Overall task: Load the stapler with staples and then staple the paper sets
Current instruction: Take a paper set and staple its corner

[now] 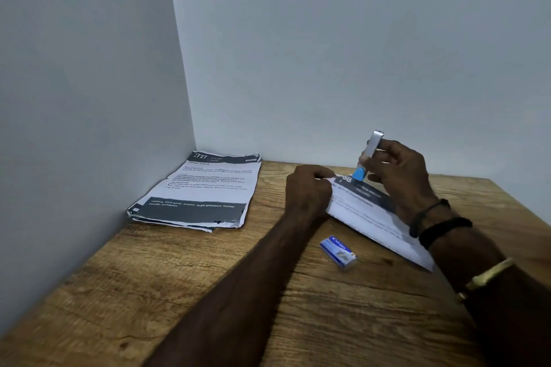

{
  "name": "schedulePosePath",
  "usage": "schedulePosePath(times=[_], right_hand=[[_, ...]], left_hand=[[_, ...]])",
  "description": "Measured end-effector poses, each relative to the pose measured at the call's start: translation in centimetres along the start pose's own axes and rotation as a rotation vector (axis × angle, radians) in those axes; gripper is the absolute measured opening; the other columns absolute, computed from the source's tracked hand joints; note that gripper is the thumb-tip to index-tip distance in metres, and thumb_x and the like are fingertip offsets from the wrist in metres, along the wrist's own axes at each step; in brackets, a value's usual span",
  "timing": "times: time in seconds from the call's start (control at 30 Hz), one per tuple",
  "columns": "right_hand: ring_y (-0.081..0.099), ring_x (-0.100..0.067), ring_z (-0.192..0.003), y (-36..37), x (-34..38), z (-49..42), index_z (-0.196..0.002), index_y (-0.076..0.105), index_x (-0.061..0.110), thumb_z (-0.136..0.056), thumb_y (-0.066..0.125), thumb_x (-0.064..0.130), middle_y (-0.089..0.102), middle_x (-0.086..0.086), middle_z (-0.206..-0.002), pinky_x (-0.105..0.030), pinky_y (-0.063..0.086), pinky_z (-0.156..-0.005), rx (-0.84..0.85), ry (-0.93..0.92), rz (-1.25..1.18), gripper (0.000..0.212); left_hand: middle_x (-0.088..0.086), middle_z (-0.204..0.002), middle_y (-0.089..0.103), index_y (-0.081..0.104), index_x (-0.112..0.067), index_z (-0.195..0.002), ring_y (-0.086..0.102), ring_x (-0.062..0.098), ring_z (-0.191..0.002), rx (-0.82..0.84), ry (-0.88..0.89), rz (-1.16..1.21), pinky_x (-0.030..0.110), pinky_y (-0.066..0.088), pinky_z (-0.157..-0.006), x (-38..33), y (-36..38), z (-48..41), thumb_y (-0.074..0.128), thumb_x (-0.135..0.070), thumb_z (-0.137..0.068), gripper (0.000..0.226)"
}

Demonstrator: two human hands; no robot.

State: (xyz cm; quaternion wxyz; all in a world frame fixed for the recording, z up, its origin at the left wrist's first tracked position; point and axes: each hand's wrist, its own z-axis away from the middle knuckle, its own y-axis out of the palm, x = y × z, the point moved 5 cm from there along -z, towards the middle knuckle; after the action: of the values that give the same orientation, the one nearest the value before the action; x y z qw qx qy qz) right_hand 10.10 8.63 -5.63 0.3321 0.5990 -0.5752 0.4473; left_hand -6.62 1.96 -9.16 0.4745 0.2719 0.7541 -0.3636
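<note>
My right hand [399, 176] grips a small stapler [369, 155] with a silver top and blue base, held nearly upright over the top edge of a paper set [375, 217]. That set lies slanted on the wooden table, its dark header under the stapler's blue end. My left hand [308, 191] pinches the set's upper left corner with curled fingers. A small blue and white staple box [338, 252] lies closed on the table just in front of the set.
A stack of printed paper sets [202, 191] with dark bands lies in the far left corner against the walls. The wooden table [179, 283] meets grey walls at the left and back. Black bands and a gold bangle circle my right wrist.
</note>
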Motion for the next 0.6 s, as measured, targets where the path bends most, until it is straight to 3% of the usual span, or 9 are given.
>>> schedulePosePath(times=[0.13,0.23,0.33,0.47,0.6], right_hand=[[0.074,-0.022,-0.079,-0.5,1.5,0.7,-0.093,0.079,0.021,-0.075,0.084,0.017,0.073,0.005,-0.071,-0.046,0.063,-0.080,0.125,-0.008,0.201,0.020],[0.074,-0.013,-0.073,0.1,1.9,1.9,-0.080,0.080,0.024,-0.065,0.088,0.020,0.075,0.008,-0.070,-0.033,0.061,-0.068,0.303,0.038,0.433,0.018],[0.067,-0.004,-0.062,1.1,2.0,3.3,-0.074,0.080,0.024,-0.061,0.089,0.024,0.072,0.013,-0.064,-0.017,0.045,-0.051,0.450,0.060,0.744,0.016],[0.070,-0.011,-0.077,2.3,1.9,4.7,-0.082,0.081,0.018,-0.062,0.091,0.028,0.077,0.005,-0.081,-0.021,0.051,-0.059,0.592,0.055,0.984,0.025],[0.071,-0.015,-0.087,2.7,1.7,5.3,-0.091,0.081,0.019,-0.061,0.093,0.035,0.078,0.002,-0.091,-0.028,0.056,-0.071,0.613,0.076,1.036,0.036]], left_hand=[[0.008,-0.133,0.064,0.065,-0.011,-0.129,0.064,0.022,-0.117,-0.039,-0.004,-0.042,0.040,0.057,-0.097,0.5,-0.7,-0.4,0.071,-0.007,-0.083,0.046],[0.008,-0.139,0.057,0.058,-0.012,-0.136,0.058,0.024,-0.124,-0.066,-0.042,-0.027,0.037,0.049,-0.107,1.1,-0.9,-0.4,0.073,-0.004,-0.079,0.060],[0.010,-0.140,0.057,0.056,-0.009,-0.138,0.055,0.023,-0.130,-0.127,-0.028,-0.021,0.034,0.044,-0.112,1.1,-1.4,-0.3,0.071,-0.003,-0.078,0.062],[0.011,-0.141,0.058,0.055,-0.007,-0.139,0.053,0.024,-0.132,-0.169,-0.039,-0.005,0.032,0.041,-0.113,1.1,-2.0,-0.4,0.072,-0.004,-0.079,0.062],[0.011,-0.138,0.057,0.058,-0.005,-0.135,0.056,0.026,-0.128,-0.209,-0.054,0.039,0.030,0.044,-0.108,1.4,-2.1,-0.7,0.074,-0.004,-0.078,0.059]])
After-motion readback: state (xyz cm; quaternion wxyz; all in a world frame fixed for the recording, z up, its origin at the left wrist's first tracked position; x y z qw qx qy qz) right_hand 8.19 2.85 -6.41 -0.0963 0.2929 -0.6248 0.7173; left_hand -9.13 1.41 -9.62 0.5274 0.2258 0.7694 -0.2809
